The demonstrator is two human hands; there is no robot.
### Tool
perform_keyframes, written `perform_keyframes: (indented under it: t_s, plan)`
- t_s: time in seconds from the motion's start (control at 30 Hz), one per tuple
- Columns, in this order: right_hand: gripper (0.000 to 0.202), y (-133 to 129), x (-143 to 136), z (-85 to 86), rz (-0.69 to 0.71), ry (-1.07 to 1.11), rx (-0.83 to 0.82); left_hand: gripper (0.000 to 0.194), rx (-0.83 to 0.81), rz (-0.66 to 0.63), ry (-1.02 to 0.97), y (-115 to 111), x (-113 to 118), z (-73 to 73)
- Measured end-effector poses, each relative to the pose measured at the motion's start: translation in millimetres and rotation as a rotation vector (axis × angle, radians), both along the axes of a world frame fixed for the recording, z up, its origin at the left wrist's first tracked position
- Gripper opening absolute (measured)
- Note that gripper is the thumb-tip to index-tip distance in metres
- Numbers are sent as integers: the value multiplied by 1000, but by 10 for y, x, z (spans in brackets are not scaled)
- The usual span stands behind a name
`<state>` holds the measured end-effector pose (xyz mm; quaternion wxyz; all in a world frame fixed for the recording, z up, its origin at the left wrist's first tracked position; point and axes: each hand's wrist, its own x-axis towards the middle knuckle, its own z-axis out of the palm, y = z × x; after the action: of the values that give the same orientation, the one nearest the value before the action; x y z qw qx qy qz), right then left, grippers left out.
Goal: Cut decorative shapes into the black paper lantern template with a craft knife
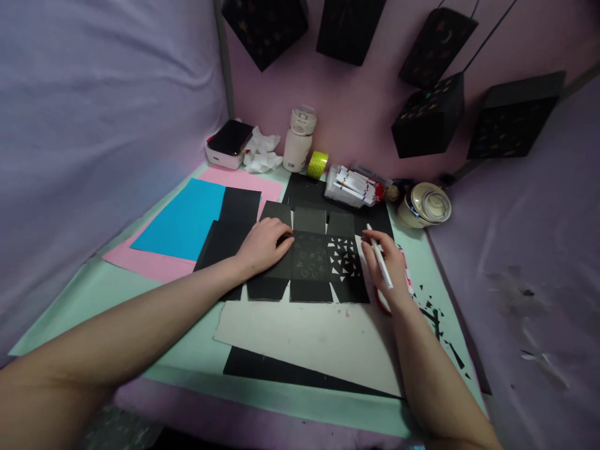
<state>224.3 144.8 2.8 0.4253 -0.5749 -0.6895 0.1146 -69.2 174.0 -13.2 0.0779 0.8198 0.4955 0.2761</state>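
A flat black card box template (312,290) with cut flaps lies in front of me. One panel bears faint drawn stars, hearts and moons, and the panel to its right has many triangular cut-outs. My left hand (266,245) rests on the template's left part, fingers laid on the card and holding nothing. Right of the cut-out panel, my right hand (387,265) is closed round a slim white pen (380,259), which slants across its fingers. Beneath that hand a red curved handle (383,302) shows in part; the rest is hidden.
A pale board (300,331) lies under the template. Blue card (182,219) and pink paper lie left. At the back are a bottle (297,140), yellow tape (317,165), a pen box (354,187) and a jar (424,205). Black scraps (435,319) lie right; black boxes (429,115) hang above.
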Motion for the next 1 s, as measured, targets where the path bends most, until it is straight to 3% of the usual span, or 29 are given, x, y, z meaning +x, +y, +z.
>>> perform_keyframes:
  t_s: [0.13,0.3,0.5,0.83,1.0]
  plan:
    - [36,165,501,-37,-92,-354,40,24,-8,-9,67,2,-5,-29]
    - [44,281,873,-216,-196,-461,-53,24,-17,-19,92,23,-24,-41]
    - [51,329,907,-273,-381,-451,-207,25,-20,-26,113,49,-36,-49]
    - [41,343,834,-296,-489,-296,-276,26,-30,-30,122,56,-42,-49]
    - [62,367,760,-275,-494,-103,-221,27,-26,-44,120,68,-49,-55]
